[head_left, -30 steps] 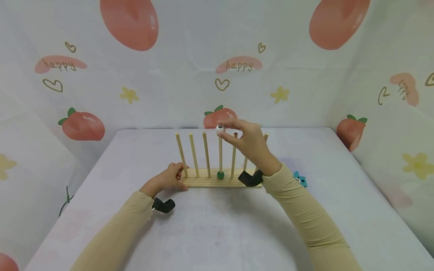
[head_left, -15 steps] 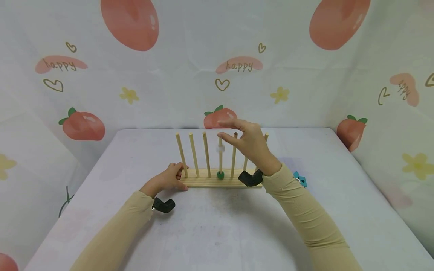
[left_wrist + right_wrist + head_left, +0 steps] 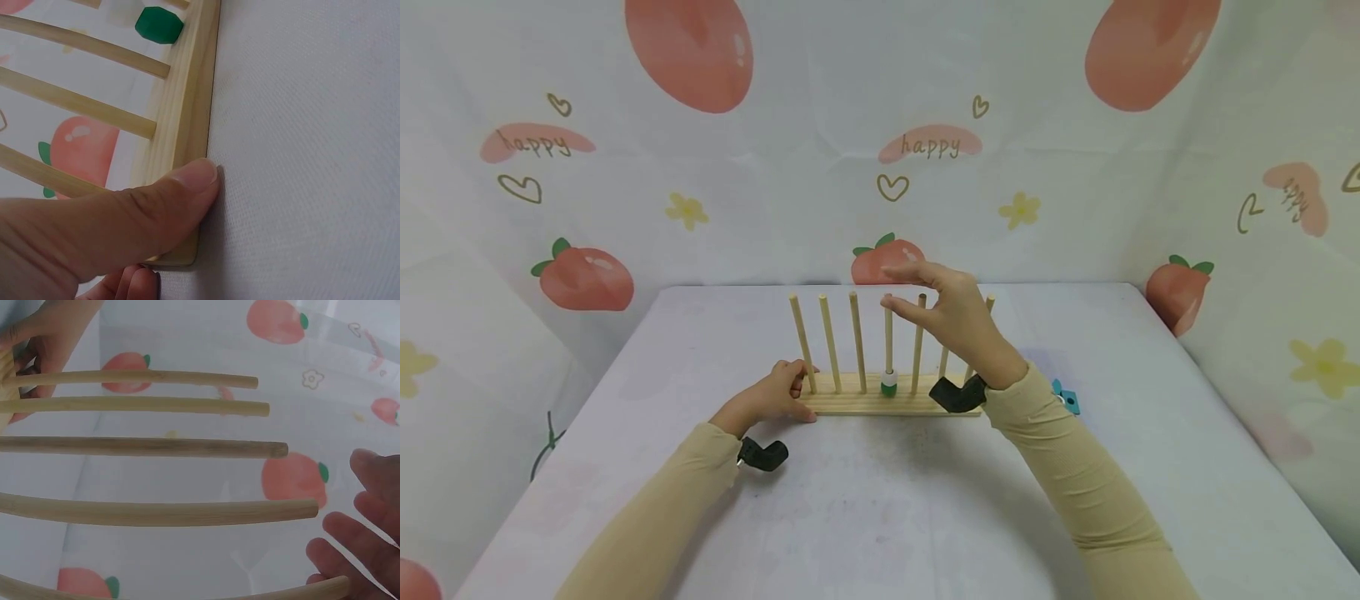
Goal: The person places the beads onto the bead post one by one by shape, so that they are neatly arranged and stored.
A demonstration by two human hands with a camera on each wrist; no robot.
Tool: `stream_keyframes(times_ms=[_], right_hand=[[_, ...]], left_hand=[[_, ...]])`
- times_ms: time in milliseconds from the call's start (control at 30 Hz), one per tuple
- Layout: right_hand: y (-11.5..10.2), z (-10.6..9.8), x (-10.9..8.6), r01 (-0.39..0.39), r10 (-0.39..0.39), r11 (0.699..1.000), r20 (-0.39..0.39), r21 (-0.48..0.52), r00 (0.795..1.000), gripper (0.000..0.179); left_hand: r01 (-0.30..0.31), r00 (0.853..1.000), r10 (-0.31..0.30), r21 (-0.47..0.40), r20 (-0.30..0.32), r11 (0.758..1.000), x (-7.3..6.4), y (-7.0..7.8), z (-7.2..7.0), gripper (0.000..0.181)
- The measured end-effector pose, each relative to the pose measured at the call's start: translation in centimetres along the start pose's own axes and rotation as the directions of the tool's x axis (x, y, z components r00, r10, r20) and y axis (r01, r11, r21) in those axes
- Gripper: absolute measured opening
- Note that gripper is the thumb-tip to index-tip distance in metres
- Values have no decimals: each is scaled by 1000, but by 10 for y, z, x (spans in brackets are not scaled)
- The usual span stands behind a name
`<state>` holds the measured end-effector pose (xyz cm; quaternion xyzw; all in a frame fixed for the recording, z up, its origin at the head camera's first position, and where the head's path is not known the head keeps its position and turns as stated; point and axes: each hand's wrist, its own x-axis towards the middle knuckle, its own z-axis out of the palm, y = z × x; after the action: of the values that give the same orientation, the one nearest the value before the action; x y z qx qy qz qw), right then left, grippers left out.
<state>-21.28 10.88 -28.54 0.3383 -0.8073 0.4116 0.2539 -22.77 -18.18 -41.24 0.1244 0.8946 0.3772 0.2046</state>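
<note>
A wooden rack (image 3: 880, 406) with a row of upright pegs stands on the table. On its middle peg (image 3: 889, 337), a white bead (image 3: 889, 378) sits on top of a green bead (image 3: 889, 390). The left hand (image 3: 771, 393) grips the rack's left end, its thumb (image 3: 187, 178) pressed along the front edge in the left wrist view. By the top of the middle peg, the right hand (image 3: 958, 312) is held with thumb and fingers apart and nothing between them. Its forearm and hand partly cover the rack's right-hand pegs.
A small blue piece (image 3: 1066, 398) lies on the table to the right of the rack, partly behind the right sleeve. A dark green cord (image 3: 545, 446) hangs at the table's left edge. A patterned cloth (image 3: 790, 167) rises behind the table.
The right hand has let go of the white bead, which has slid down the middle peg onto the green bead. Both hands have stayed nearly still.
</note>
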Motion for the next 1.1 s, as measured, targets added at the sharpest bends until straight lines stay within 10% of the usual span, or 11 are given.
stream_keyframes(times_ms=[800,1100], right_hand=[[-12,-20,-45,199,-197,977,-38,73,980,54],[0,-43,-74,152,-151,988,-48,23,987,53]], left_hand=[[-7,1000,7,23,-17,1000,0,-2,0,69],[-9,1000,9,17,-14,1000,1,-3,0,69]])
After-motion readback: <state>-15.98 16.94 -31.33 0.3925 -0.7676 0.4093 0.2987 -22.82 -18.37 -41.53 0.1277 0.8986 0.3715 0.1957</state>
